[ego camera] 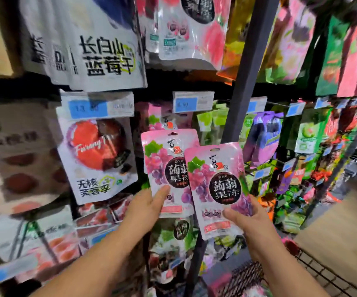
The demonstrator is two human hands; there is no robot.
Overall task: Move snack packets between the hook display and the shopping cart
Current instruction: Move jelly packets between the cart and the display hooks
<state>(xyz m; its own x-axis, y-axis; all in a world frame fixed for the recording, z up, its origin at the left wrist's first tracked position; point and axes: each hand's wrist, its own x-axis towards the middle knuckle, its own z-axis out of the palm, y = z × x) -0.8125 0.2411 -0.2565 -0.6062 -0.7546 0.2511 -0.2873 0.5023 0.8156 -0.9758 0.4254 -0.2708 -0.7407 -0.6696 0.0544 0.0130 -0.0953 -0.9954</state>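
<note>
The left hand [149, 203] pinches a glossy pink plastic snack packet printed with purple grapes [166, 163] by its lower left corner, with the thumb flat on the front and the other fingers hidden behind it. This packet stands upright in front of the middle of the hook display [245, 82], just under a blue-and-white price tag [191, 102]. A like pink hanging packet [159, 120] shows behind its top edge. The right hand [249, 219] grips a second pink grape packet [216, 185] near its bottom edge (thumb across the front, fingertips curled round the right side). That packet tilts a little to the left and overlaps the first packet's right edge. The black wire shopping cart [327, 275] sits low at the right, under the right forearm and well below both packets.
</note>
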